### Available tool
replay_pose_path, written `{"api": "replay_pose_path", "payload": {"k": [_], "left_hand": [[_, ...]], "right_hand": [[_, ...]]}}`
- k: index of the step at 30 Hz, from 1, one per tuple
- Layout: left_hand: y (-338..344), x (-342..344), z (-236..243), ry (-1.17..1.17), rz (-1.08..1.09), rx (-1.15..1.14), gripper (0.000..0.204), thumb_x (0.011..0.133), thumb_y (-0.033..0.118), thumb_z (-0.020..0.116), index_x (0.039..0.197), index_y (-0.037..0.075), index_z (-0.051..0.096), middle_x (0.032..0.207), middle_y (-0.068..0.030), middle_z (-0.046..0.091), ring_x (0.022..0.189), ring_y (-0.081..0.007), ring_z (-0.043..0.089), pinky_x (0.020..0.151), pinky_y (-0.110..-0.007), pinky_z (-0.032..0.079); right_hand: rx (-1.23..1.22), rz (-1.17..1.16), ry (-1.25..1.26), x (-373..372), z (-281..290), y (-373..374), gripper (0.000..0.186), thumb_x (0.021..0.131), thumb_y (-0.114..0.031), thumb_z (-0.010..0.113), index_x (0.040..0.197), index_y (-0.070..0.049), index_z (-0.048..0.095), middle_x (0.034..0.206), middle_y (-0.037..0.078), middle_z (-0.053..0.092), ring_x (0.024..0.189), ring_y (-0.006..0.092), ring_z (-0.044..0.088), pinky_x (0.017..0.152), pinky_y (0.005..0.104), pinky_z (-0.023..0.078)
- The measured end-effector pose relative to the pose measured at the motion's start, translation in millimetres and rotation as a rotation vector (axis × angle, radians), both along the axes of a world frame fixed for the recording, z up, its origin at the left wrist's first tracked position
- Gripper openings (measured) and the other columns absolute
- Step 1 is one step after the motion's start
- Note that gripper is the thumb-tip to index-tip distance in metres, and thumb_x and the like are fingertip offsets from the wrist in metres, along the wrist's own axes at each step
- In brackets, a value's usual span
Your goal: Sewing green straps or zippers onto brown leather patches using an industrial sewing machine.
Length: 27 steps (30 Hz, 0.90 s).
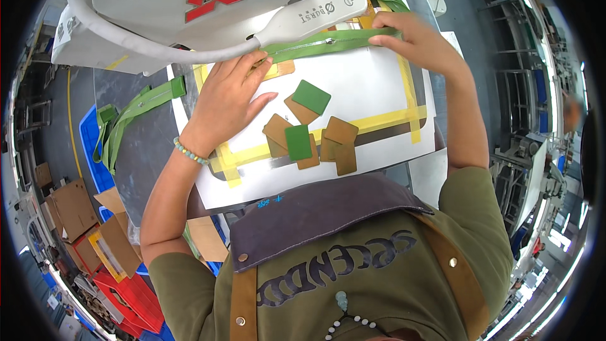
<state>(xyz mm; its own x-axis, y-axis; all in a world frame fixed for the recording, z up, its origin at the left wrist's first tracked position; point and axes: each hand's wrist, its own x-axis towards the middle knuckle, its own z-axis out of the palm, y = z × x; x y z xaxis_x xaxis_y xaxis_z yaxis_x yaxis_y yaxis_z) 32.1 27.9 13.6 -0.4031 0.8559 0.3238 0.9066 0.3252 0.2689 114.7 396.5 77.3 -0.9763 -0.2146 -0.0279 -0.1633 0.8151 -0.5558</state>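
A green fabric strip with a silver zipper [329,41] stretches between my hands, under the front of a grey-white sewing machine [151,6]. My left hand [230,98] lies at the strip's left end with its fingers stretched out and its thumb apart; its fingertips partly reach under the lamp's cable. At the right end, my right hand [413,41] pinches the strip between thumb and fingers. Below the strip, a white sheet [353,82] edged with yellow tape carries several small tan pieces [341,129] and two green rectangles [312,96] in loose overlapping groups.
A white lamp [315,16] with a thick cable hangs over the strip. More green zipper strips [142,104] drape over the table's left side, by a blue bin [93,151]. Cardboard boxes [72,208] and a red crate [132,297] stand lower left.
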Motion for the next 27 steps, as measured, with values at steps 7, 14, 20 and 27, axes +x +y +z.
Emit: {"api": "replay_pose_path", "payload": {"k": [7,14,20,27], "left_hand": [[-1.4,1.7,-1.4,0.004,0.008,0.011,0.058,0.081,0.021,0.085,0.132,0.0,0.066,0.133,-0.0138,0.062,0.13,-0.0339,0.056,0.11,-0.046,0.047],[-1.4,2.6,0.1,0.099,0.003,-0.009,0.058,0.084,0.022,0.083,0.134,-0.001,0.065,0.142,-0.0145,0.061,0.135,-0.0334,0.054,0.113,-0.046,0.046],[-1.2,2.7,-2.4,0.177,-0.012,-0.038,0.059,0.085,0.022,0.082,0.133,-0.005,0.064,0.144,-0.0159,0.062,0.139,-0.0331,0.053,0.113,-0.046,0.046],[-3.3,3.4,-1.2,0.153,0.0,-0.052,0.056,0.084,0.02,0.082,0.129,-0.007,0.063,0.14,-0.0173,0.062,0.137,-0.0343,0.053,0.114,-0.047,0.045]], "right_hand": [[0.128,-0.23,-0.146,-8.7,11.5,28.2,0.023,0.098,-0.025,0.073,0.105,-0.003,0.069,0.073,0.006,0.062,0.07,0.0181,0.062,0.067,0.0354,0.048],[0.321,-0.002,0.206,-32.0,-2.5,-8.9,0.025,0.099,-0.029,0.071,0.104,-0.005,0.075,0.087,0.01,0.07,0.08,0.0262,0.064,0.073,0.0384,0.051],[-0.667,0.001,-0.013,-69.8,-50.4,-82.6,0.047,0.106,-0.025,0.064,0.151,-0.013,0.057,0.129,0.004,0.072,0.115,0.0174,0.068,0.1,0.0345,0.053],[-1.115,0.187,-0.283,-63.6,-44.9,-68.3,0.041,0.104,-0.024,0.066,0.14,-0.005,0.064,0.119,0.009,0.075,0.118,0.018,0.068,0.103,0.0348,0.053]]}}
